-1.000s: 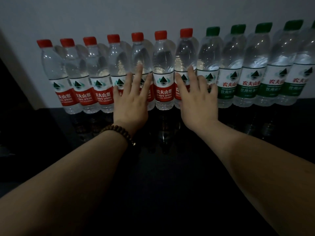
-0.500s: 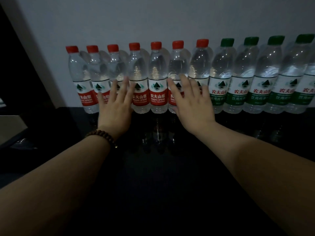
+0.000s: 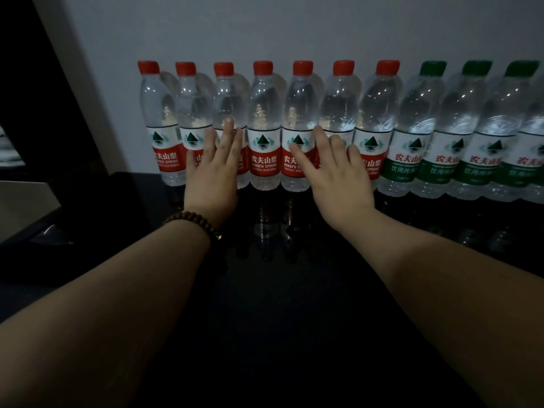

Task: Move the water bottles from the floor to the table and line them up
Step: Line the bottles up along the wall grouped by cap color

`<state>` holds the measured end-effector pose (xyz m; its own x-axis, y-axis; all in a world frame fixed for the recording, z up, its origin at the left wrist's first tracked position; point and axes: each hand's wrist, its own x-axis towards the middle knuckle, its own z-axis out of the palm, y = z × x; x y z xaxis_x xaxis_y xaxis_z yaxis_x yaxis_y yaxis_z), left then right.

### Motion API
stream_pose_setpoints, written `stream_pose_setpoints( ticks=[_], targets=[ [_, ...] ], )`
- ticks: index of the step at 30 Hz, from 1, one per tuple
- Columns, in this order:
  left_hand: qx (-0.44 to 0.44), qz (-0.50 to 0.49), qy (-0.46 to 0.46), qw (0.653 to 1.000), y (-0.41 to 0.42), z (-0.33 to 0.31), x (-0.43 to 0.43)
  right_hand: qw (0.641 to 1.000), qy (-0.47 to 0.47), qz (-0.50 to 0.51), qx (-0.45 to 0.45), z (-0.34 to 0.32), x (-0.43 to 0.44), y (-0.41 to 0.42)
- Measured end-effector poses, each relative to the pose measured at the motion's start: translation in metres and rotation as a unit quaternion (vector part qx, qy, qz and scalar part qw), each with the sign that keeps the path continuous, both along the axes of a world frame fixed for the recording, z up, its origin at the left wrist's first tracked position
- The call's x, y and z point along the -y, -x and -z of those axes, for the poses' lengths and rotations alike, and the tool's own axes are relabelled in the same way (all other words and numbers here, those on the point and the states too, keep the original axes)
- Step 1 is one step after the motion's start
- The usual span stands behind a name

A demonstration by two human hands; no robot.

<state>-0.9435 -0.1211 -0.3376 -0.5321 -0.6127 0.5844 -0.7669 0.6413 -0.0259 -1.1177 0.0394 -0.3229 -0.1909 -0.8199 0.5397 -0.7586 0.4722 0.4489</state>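
Note:
Several red-capped water bottles stand upright in a tight row against the wall on the glossy black table. Several green-capped bottles continue the row to the right, out of frame. My left hand, with a bead bracelet on the wrist, lies flat with straight fingers against the second and third bottles from the left. My right hand presses with spread straight fingers on the fifth, sixth and seventh red-capped bottles. Neither hand grips anything.
A pale grey wall stands right behind the row. The table's left edge drops off beside a dark area with a light surface. Bottle reflections show on the tabletop.
The view has shifted left, so the row sits further right in frame. My left hand has slid leftward along the red-capped bottles; my right hand stays flat against the bottles near the middle.

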Motion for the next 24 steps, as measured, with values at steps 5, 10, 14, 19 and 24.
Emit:
stream_pose_setpoints(
  ticks=[5,10,14,19,24],
  targets=[
    [-0.006,0.011,-0.004,1.0,0.0,0.001,0.001,1.0,-0.005,0.002,0.0,-0.001,0.001,-0.002],
    [-0.029,0.025,-0.007,0.999,-0.007,-0.001,-0.007,1.0,-0.006,-0.005,0.009,-0.003,-0.005,-0.008],
    [-0.044,-0.001,-0.01,0.999,-0.044,-0.004,0.006,0.999,-0.027,-0.028,-0.012,-0.006,-0.007,-0.017],
    [-0.015,-0.04,-0.011,0.999,-0.093,-0.009,0.043,0.995,-0.011,-0.093,-0.026,0.002,0.029,-0.064],
    [-0.004,-0.012,0.006,1.0,-0.083,-0.009,0.05,0.996,0.014,-0.088,-0.022,0.006,0.071,-0.088]
  ],
)
